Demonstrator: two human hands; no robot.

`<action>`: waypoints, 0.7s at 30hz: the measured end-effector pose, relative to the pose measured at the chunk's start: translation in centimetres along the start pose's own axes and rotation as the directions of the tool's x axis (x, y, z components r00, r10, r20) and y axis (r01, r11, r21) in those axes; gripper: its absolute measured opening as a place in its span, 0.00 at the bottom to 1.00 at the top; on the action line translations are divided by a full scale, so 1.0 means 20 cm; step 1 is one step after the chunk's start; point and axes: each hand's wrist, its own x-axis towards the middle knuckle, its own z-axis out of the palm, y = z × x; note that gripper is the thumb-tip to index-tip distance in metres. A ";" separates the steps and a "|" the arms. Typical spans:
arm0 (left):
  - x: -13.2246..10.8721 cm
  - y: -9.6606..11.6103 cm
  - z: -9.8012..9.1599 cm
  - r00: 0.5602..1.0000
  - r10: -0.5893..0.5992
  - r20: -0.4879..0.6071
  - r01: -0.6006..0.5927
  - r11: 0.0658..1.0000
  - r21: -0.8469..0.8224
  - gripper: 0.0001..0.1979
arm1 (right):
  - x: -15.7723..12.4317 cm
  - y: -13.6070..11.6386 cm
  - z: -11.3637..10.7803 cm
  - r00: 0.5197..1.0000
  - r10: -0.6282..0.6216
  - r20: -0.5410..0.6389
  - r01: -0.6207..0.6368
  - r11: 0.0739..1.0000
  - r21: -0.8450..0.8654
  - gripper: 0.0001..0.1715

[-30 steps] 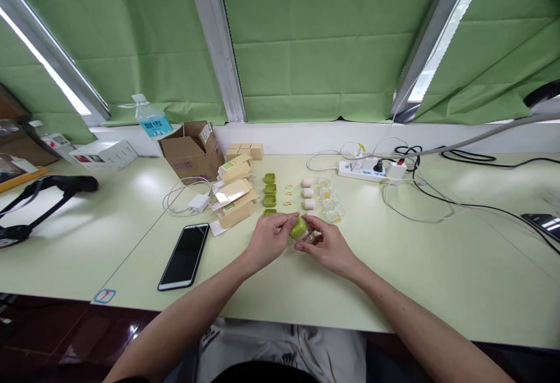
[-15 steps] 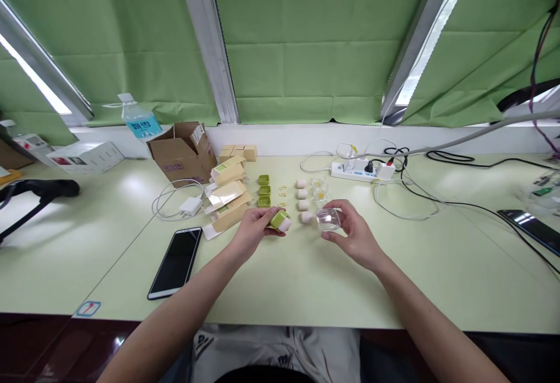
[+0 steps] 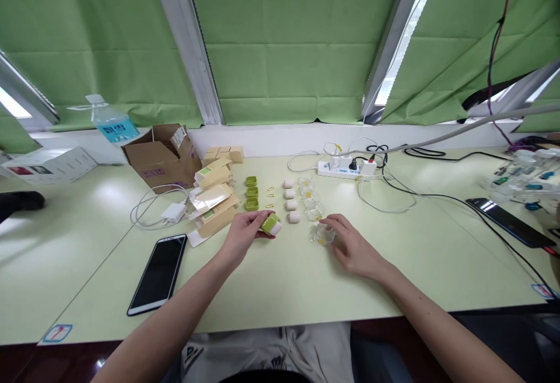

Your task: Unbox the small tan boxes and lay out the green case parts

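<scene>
My left hand (image 3: 247,232) grips a small green case (image 3: 270,223) with a pale cylindrical piece (image 3: 275,229) in its end, held above the table. My right hand (image 3: 352,249) has its fingers and thumb around the side of a clear plastic cup (image 3: 322,234), which rests at the near end of a row of similar clear cups (image 3: 314,211). Between the hands stand several pale pink cylinders (image 3: 294,217) in a line. Beyond my left hand are three green cases (image 3: 252,204) and a few tiny yellow-green clips (image 3: 270,205).
Opened cardboard packages (image 3: 214,213) lie left of the green cases, before a brown carton (image 3: 164,161). A phone (image 3: 158,272) lies near my left forearm. Behind are a power strip (image 3: 345,170) and cables, with a second phone (image 3: 510,222) at right.
My right hand has lowered the clear cup to the table at the near end of the cup row. My left hand still holds the green case. The view has swung right.
</scene>
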 end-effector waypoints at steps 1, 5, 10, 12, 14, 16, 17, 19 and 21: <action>0.00 0.00 0.00 1.000 0.002 0.000 -0.002 1.000 0.005 0.33 | 0.00 0.00 0.00 1.000 -0.007 -0.018 0.006 1.000 -0.022 0.42; 0.00 -0.01 0.00 1.000 0.001 0.003 -0.001 1.000 0.017 0.33 | 0.00 0.00 0.00 0.997 0.018 -0.080 -0.025 0.996 -0.083 0.40; 0.00 -0.01 0.00 1.000 -0.007 0.010 0.006 1.000 0.017 0.32 | 0.01 0.06 0.04 0.992 0.078 -0.102 -0.080 0.997 -0.013 0.33; 0.00 -0.01 0.00 1.000 -0.013 0.017 0.012 1.000 0.010 0.32 | 0.02 0.08 0.05 0.989 0.094 -0.113 -0.094 0.996 0.003 0.32; 0.00 -0.02 0.00 1.000 -0.020 0.022 0.020 1.000 0.003 0.32 | 0.03 0.10 0.05 0.988 0.096 -0.120 -0.097 0.995 0.002 0.30; 0.00 -0.01 0.01 0.999 -0.031 0.024 0.031 0.999 -0.008 0.32 | 0.03 0.10 0.04 0.988 0.082 -0.128 -0.083 0.997 -0.005 0.30; 0.00 -0.01 0.01 0.999 -0.037 0.023 0.037 0.999 -0.016 0.32 | 0.03 0.09 0.02 0.989 0.068 -0.135 -0.070 0.997 -0.016 0.30; 0.00 0.00 0.02 0.998 -0.048 0.030 0.049 0.998 -0.035 0.31 | 0.04 0.05 -0.02 0.985 0.027 -0.171 -0.039 0.997 -0.065 0.31; -0.01 0.00 0.02 0.997 -0.055 0.049 0.058 0.997 -0.052 0.30 | 0.07 0.00 -0.06 0.966 -0.041 -0.255 0.008 0.992 -0.129 0.30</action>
